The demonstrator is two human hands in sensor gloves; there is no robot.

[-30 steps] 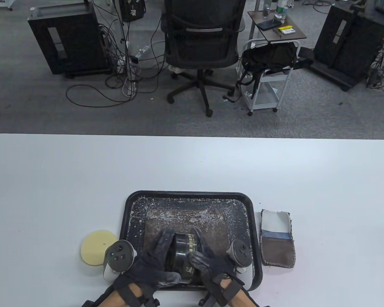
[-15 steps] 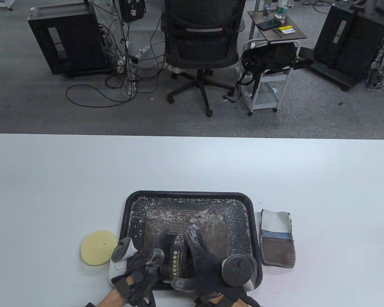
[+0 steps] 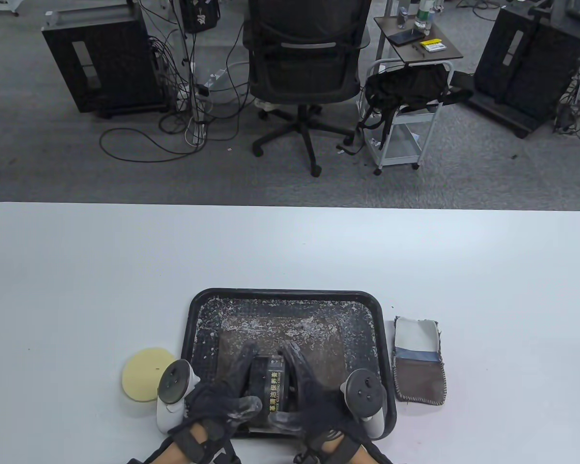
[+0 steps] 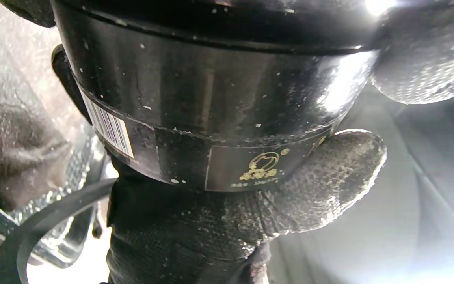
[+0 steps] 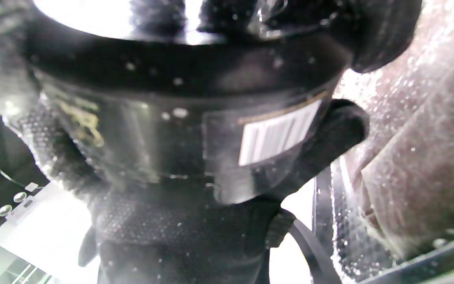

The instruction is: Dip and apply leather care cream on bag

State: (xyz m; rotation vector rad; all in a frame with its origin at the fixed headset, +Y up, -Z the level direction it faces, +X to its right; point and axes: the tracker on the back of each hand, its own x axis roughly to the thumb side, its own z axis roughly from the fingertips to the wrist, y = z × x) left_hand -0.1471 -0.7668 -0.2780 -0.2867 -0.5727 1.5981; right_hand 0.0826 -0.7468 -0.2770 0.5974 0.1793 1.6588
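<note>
A black jar of leather care cream (image 3: 270,382) with gold lettering lies on its side between both hands, held just above the near end of the black tray (image 3: 285,293). My left hand (image 3: 244,382) grips its left part, fingers over the top and thumb underneath. My right hand (image 3: 295,386) grips the right part the same way. The jar (image 4: 211,98) fills the left wrist view, with a gloved thumb (image 4: 329,177) pressed against its label. The right wrist view shows the jar (image 5: 179,130) and its barcode. A brown leather bag (image 3: 314,348), flecked white, lies flat in the tray.
A round yellow sponge pad (image 3: 142,379) lies on the white table (image 3: 290,251), left of the tray and beside my left wrist. A folded cloth swatch (image 3: 418,360) lies right of the tray. An office chair and carts stand on the floor beyond the far edge.
Both wrists have rolled in opposite directions and come back, twisting around the jar. The jar has turned, so its gold lettering now faces up. It stays above the near end of the tray.
</note>
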